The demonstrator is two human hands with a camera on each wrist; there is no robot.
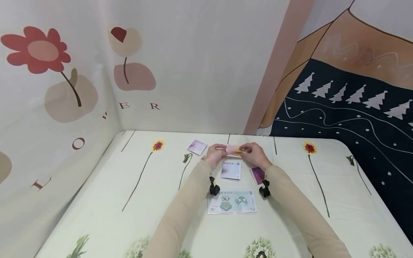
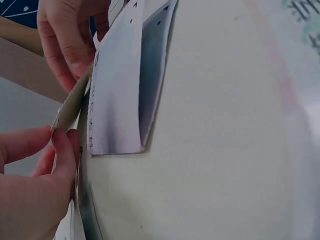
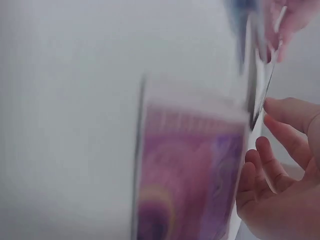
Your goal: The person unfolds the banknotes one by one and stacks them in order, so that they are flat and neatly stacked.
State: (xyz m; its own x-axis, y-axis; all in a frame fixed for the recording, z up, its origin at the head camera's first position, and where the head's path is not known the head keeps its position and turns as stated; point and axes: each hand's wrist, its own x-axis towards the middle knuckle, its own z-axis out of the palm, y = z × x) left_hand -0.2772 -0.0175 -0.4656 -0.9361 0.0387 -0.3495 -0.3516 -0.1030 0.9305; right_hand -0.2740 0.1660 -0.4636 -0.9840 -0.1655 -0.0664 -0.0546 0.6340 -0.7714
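Between both hands, above the far part of the table, is a pink and orange play banknote [image 1: 233,149]. My left hand [image 1: 215,156] pinches its left end with thumb and fingers. At the other end, my right hand [image 1: 256,156] pinches it too. The note [image 2: 72,107] shows nearly edge-on in the left wrist view. Just nearer lies a folded pale lilac-blue banknote [image 1: 231,170], its halves partly sprung apart. A folded purple-magenta banknote [image 1: 257,175] sits beside the right wrist, partly covered by it; this note [image 3: 190,170] is blurred in the right wrist view.
A green banknote [image 1: 232,203] marked 50 lies flat nearest the person. Another lilac banknote [image 1: 196,147] rests at the far left of the hands. The tablecloth [image 1: 145,200] is white with printed flowers. A cloth wall [image 1: 193,89] stands behind the table.
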